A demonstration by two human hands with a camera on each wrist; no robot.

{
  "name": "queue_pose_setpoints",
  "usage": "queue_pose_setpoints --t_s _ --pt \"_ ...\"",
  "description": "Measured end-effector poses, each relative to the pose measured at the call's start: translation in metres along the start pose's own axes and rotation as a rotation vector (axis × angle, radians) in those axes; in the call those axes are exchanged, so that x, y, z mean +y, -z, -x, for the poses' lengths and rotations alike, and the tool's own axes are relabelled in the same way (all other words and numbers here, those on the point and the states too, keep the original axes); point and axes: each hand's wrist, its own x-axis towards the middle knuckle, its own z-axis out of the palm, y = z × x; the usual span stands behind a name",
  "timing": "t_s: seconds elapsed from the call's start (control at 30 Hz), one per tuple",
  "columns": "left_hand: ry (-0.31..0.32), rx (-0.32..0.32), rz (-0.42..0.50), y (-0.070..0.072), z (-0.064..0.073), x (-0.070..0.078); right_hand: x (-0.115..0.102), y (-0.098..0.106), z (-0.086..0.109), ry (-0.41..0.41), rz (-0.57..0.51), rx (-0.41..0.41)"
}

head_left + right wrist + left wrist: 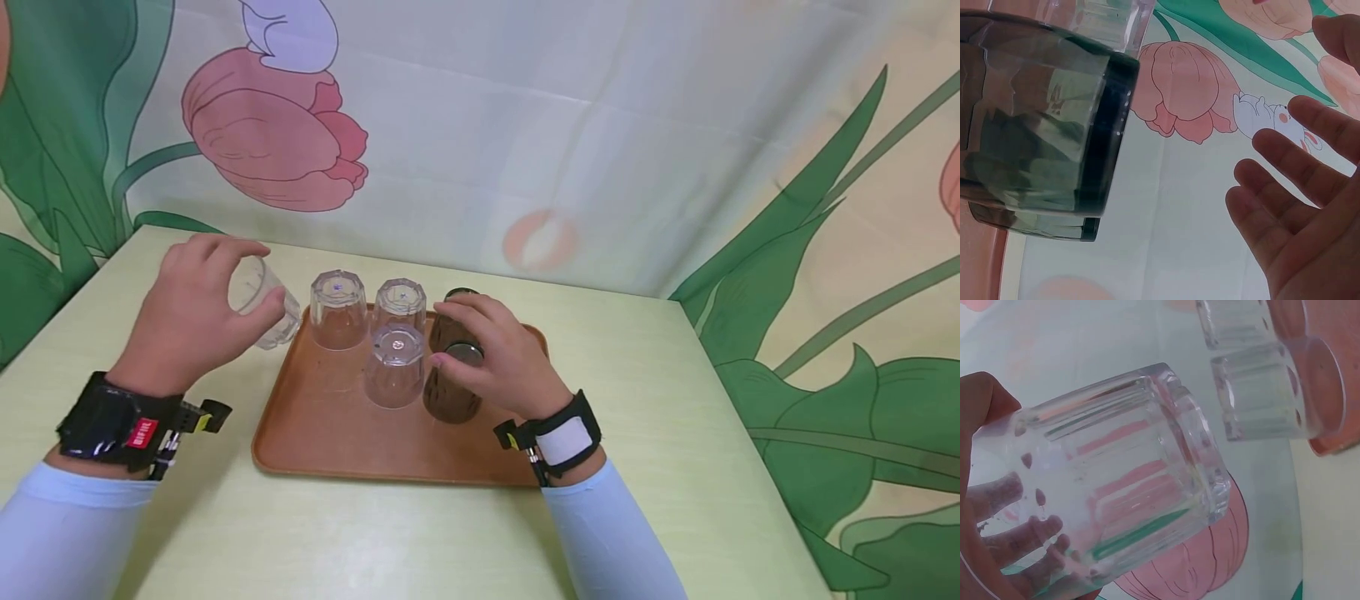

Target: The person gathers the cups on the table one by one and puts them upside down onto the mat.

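Note:
My left hand (pixel 197 307) grips a clear faceted drinking glass (pixel 281 332) beside the tray's left edge. In the left wrist view that glass (pixel 1129 469) is tilted, its thick base pointing away from the palm. My right hand (pixel 504 360) hovers over two dark tinted glasses; the right wrist view shows its fingers (pixel 1297 165) spread and apart from the front dark glass (pixel 1029 119). Behind stands the other dark glass (pixel 444 332), partly covered by the hand. Three clear glasses, one at left (pixel 337 312), one behind (pixel 400 302), one in front (pixel 393 375), stand upside down.
A brown tray (pixel 322 450) lies on the pale table (pixel 660 467) under the standing glasses. Behind the table hangs a cloth (pixel 465 150) printed with flowers and leaves.

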Motion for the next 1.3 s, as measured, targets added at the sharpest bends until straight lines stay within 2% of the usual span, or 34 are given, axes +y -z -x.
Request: queue_pose_setpoints --t_s 0.37,0.73,0.97,1.3 --pt "-0.137 0.037 0.066 0.003 0.001 0.041 -0.003 -0.002 -0.001 0.035 0.015 -0.001" --pt "-0.258 0.066 0.156 0.000 0.004 0.070 -0.005 -0.006 -0.003 0.076 -0.010 0.006" --pt "-0.294 0.073 0.184 -0.006 0.006 0.089 -0.012 -0.007 -0.003 0.082 -0.011 0.007" --pt "-0.345 0.077 0.252 -0.018 0.010 0.102 -0.019 -0.008 -0.003 0.103 -0.014 -0.022"
